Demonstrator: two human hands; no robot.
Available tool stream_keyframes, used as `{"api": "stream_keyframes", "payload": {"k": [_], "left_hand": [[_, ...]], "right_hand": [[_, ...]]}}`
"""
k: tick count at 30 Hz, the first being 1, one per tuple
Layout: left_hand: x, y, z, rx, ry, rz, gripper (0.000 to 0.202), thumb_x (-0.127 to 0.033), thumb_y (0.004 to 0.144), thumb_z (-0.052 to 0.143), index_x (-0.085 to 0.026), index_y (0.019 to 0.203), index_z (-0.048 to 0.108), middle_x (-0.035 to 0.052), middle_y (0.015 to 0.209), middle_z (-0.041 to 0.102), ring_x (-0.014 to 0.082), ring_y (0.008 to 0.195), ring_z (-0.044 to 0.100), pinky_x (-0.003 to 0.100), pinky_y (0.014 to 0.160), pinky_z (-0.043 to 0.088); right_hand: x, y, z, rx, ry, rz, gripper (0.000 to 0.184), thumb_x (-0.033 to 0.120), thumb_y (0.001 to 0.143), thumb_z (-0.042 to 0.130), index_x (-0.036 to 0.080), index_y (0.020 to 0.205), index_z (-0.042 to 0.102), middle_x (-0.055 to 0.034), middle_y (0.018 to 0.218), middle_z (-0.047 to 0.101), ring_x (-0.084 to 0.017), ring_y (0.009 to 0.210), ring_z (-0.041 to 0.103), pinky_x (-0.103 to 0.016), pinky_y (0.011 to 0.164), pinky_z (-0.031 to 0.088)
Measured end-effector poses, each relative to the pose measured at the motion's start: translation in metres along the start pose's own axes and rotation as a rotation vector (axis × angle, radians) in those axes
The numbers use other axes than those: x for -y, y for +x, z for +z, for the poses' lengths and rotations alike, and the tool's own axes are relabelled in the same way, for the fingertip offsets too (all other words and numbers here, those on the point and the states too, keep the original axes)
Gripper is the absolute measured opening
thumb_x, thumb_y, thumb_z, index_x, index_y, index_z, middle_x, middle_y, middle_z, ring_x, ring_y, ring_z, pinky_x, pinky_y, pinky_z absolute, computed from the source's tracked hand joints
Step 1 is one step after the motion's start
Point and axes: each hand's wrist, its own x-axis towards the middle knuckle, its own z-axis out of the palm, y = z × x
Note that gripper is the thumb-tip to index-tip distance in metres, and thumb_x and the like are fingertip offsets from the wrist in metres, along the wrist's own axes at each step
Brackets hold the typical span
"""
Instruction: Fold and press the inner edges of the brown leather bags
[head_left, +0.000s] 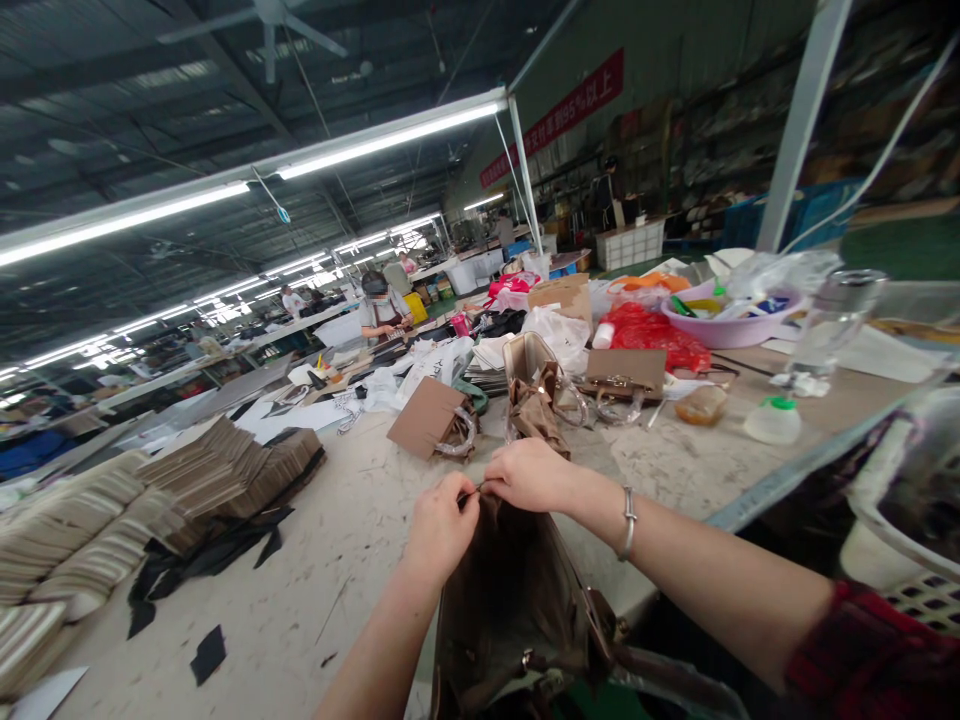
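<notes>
A dark brown leather handbag (510, 600) stands at the near edge of the worktable (330, 560), right in front of me. My left hand (441, 527) is closed in a pinch on the bag's top rim. My right hand (534, 475), with a silver bracelet at the wrist, is also closed on the same rim, touching the left hand. Something thin and dark shows between the two hands; I cannot make out what it is.
Brown bags (536, 395) and a flat card piece (426, 417) lie further up the table. Stacks of cut brown pieces (225, 465) sit at the left. A pink basin (724, 325), glue bottle (774, 420) and white basket (911, 500) are right. A person (379, 310) works far off.
</notes>
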Motion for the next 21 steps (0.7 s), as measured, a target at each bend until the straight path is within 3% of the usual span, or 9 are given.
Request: {"api": "stream_keyframes", "payload": {"k": [3,6,9,13,21], "left_hand": [[0.0035,-0.0007,-0.0018,0.025,-0.197,-0.086,0.024,-0.016,0.075,0.055,-0.021,0.097,0.046,0.0014,0.088,0.066,0.0153,0.079,0.064,0.026,0.072,0.045],[0.0038,-0.0018,-0.0035,0.044,-0.201,-0.117,0.033,-0.017,0.072,0.060,-0.022,0.101,0.046,0.0021,0.093,0.066,0.0166,0.083,0.064,0.028,0.075,0.045],[0.0013,-0.0029,-0.0039,0.058,-0.116,-0.111,0.028,-0.021,0.070,0.064,-0.021,0.095,0.052,0.0022,0.090,0.067,0.0181,0.083,0.063,0.029,0.074,0.044],[0.0015,-0.0032,-0.0032,0.061,-0.084,-0.092,0.013,-0.028,0.079,0.055,-0.020,0.088,0.061,0.0018,0.085,0.069,0.0164,0.079,0.063,0.027,0.072,0.044],[0.0014,-0.0024,-0.0002,0.040,0.049,-0.082,0.020,-0.026,0.084,0.050,-0.020,0.084,0.069,0.0023,0.077,0.070,0.0150,0.069,0.061,0.025,0.064,0.040]], "right_hand": [[0.0005,0.0028,0.0012,-0.001,-0.012,-0.001,0.028,0.033,0.087,0.047,0.020,0.080,0.071,-0.0057,0.083,0.070,-0.020,0.078,0.062,-0.026,0.065,0.039],[-0.0009,0.0028,0.0000,0.018,-0.012,-0.015,0.027,0.032,0.087,0.046,0.020,0.082,0.070,-0.0057,0.085,0.070,-0.019,0.079,0.062,-0.026,0.065,0.039],[-0.0011,0.0021,-0.0028,0.028,-0.026,-0.018,0.027,0.030,0.085,0.046,0.020,0.082,0.071,-0.0062,0.085,0.070,-0.019,0.079,0.062,-0.026,0.065,0.040],[0.0008,0.0039,-0.0045,0.029,-0.054,-0.022,0.030,0.032,0.085,0.045,0.019,0.081,0.071,-0.0074,0.084,0.070,-0.021,0.078,0.062,-0.027,0.064,0.040],[0.0037,0.0080,-0.0010,0.030,-0.091,-0.043,0.028,0.030,0.082,0.046,0.018,0.082,0.071,-0.0085,0.085,0.070,-0.021,0.078,0.062,-0.028,0.063,0.041]]}}
